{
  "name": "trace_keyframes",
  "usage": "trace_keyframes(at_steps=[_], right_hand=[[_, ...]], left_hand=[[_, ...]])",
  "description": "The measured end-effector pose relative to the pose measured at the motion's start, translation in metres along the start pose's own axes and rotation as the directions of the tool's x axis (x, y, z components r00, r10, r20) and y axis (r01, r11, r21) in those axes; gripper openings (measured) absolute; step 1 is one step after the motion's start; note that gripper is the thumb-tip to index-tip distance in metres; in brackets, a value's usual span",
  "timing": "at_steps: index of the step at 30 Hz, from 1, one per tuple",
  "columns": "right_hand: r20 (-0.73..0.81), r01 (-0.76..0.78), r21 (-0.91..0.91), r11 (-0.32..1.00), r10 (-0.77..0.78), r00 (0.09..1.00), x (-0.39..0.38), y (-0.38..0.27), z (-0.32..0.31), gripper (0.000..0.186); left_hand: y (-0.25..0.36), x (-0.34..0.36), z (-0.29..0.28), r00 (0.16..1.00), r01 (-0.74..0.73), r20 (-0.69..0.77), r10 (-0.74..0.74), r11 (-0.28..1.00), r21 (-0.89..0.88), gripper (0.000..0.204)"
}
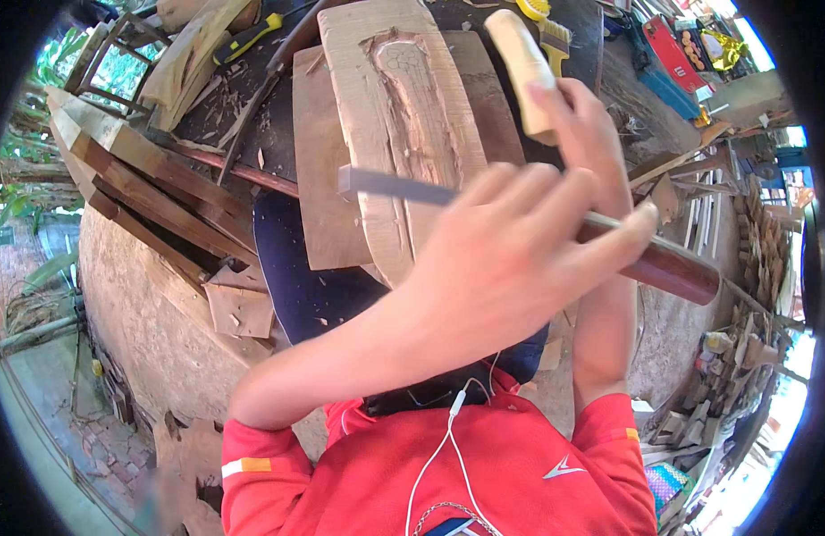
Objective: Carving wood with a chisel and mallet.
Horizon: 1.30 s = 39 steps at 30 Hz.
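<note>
My left hand (pixel 511 255) reaches across my body, its fingers closed round a chisel. The chisel's flat steel blade (pixel 395 185) points left over the carved board, and its dark wooden handle (pixel 672 268) sticks out to the right. Farther off, my right hand (pixel 591 134) grips a pale, club-shaped wooden mallet (pixel 520 67) near its lower end; part of this hand is hidden behind the left. Below the tools lies a thick, light wooden board (pixel 359 80) with a long, rough hollow (pixel 412 89) cut in it. Both hands are slightly blurred.
Under the carved board is a flatter brown board (pixel 319 179) on a dark, chip-strewn bench (pixel 274 121). A yellow-and-black screwdriver (pixel 247 38) and a yellow brush (pixel 554 40) lie at the back. Squared timbers (pixel 144 183) lean at left; scrap wood (pixel 761 259) is piled at right.
</note>
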State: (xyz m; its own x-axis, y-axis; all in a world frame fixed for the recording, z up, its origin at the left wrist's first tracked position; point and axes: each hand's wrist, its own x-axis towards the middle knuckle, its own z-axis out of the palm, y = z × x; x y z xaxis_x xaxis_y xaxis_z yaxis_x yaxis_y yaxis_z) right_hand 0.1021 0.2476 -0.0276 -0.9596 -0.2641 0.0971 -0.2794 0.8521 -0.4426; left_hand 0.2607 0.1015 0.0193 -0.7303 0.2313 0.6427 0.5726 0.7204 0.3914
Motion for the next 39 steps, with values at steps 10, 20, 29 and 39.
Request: trace_keyframes(at_steps=[10,20,29,39], right_hand=[[-0.087,-0.075,0.916,0.393,0.377,0.922,-0.086,0.086,-0.036,0.045],[-0.001,-0.006,1.000,0.020,0.349,0.937,-0.110,0.072,-0.049,0.045],[-0.025,-0.023,0.993,0.117,0.391,0.920,-0.111,0.093,-0.073,0.051],[0.172,-0.202,0.921,0.334,0.115,0.978,-0.127,0.158,-0.109,0.051]], left_hand=[[-0.019,0.028,0.069,0.992,-0.125,-0.016,0.125,0.992,0.007,0.035],[-0.032,0.042,0.069,0.999,0.026,-0.018,-0.028,0.990,-0.137,0.026],[-0.039,0.047,0.078,0.987,0.154,-0.038,-0.159,0.982,-0.113,0.025],[-0.037,0.044,0.081,0.975,0.223,0.021,-0.223,0.974,-0.026,0.022]])
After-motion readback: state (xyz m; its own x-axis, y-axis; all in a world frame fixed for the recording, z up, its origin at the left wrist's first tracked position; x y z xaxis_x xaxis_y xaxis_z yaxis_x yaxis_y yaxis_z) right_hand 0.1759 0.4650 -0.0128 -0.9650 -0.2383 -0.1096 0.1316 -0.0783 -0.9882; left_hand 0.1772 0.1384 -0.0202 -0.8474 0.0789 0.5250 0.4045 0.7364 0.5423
